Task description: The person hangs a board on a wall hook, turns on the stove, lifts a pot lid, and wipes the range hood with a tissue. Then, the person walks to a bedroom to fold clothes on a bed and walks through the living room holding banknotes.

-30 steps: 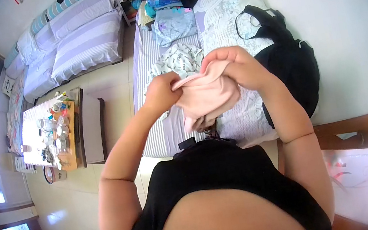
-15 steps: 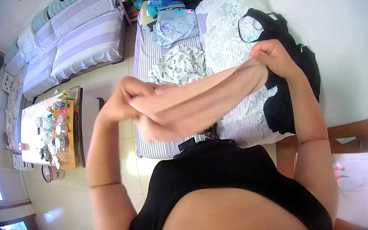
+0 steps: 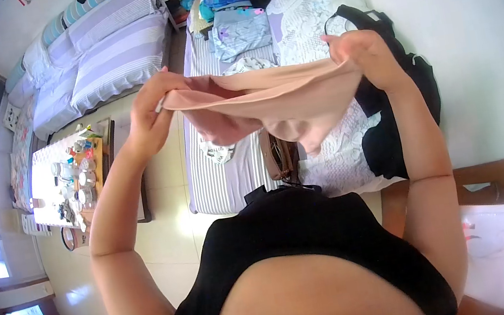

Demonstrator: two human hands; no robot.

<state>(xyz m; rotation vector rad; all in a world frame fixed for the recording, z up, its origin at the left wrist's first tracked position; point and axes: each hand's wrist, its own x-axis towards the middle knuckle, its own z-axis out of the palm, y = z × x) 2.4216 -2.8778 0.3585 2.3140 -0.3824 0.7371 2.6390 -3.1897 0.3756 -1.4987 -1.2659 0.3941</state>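
A pale pink pair of underpants (image 3: 314, 91) is stretched sideways between my two hands, its opening at the top and its lower part hanging loose. My left hand (image 3: 152, 115) is closed on the left end of the waist edge. My right hand (image 3: 370, 59) grips the right end, fingers wrapped round the cloth. The garment hangs above the striped bed (image 3: 229, 181). Below it, a white printed cloth (image 3: 218, 151) and a brown bag (image 3: 277, 157) are partly hidden. Black clothing (image 3: 387, 136) lies on the bed beside my right forearm.
Folded clothes (image 3: 238, 31) are stacked toward the bed's far end, near white lace bedding (image 3: 303, 24). A low table (image 3: 98, 182) with jars and cups stands left, with a striped sofa (image 3: 109, 45) behind it. A white wall (image 3: 480, 55) borders the right side.
Both hands have moved up and farther apart, the left one outward. The pink underpants have gone from bunched to spread, with the opening at the top; the brown bag now shows beneath.
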